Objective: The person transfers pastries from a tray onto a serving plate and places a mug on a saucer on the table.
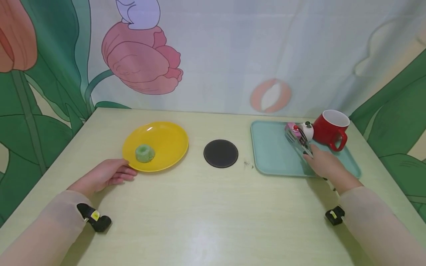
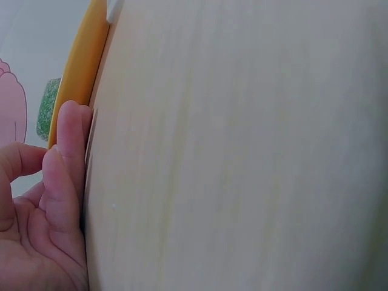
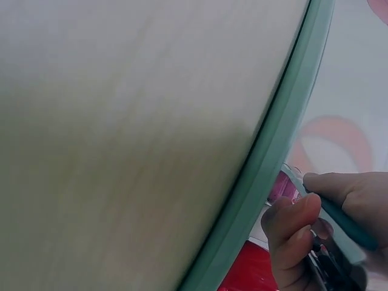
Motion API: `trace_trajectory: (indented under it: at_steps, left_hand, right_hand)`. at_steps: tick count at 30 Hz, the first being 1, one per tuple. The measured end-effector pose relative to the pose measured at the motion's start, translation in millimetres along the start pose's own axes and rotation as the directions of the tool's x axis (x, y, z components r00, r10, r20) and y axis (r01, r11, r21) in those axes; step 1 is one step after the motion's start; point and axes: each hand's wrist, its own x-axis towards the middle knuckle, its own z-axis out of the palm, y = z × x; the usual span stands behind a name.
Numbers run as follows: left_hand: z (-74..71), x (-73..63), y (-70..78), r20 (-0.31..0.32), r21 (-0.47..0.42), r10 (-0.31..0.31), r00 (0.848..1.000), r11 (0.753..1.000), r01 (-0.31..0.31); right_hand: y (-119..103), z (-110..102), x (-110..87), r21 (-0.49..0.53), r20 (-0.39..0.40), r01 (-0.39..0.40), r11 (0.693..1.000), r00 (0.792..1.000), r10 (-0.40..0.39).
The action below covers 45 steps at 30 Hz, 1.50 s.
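My left hand pinches the near left rim of a yellow plate. In the left wrist view the thumb is at the rim's upper side and the fingers are under it. A green, ring-shaped toy sweet sits on the plate's left part. My right hand grips metal tongs over the light teal tray. The tongs' tips are right at a small pink toy cake with a red topping. Beside it stands a round white toy with a dark top.
A red mug, white inside, stands at the tray's back right with its handle toward me. Between plate and tray lies a round black coaster. A printed curtain hangs behind the table.
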Motion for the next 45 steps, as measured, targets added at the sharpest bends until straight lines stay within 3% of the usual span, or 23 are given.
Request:
trace_trajectory:
  at_steps: [18, 37, 45]
  left_hand:
    - [0.5, -0.8, 1.0, -0.002, 0.015, 0.004, 1.0, 1.0, -0.004]
    - [-1.1, 4.1, -3.6, -0.002, 0.002, -0.007, 1.0, 1.0, 0.007]
    - [-1.6, 3.2, -2.8, -0.007, 0.009, -0.003, 1.0, 1.0, 0.004]
  right_hand:
    - [1, -1, 8.3, -0.047, -0.033, 0.047, 0.998, 0.998, -0.048]
    - [6, -2, -6.6, -0.041, -0.094, 0.123, 0.992, 0.987, -0.127]
    - [6, 0, -10.1, -0.027, -0.083, 0.119, 0.992, 0.989, -0.121]
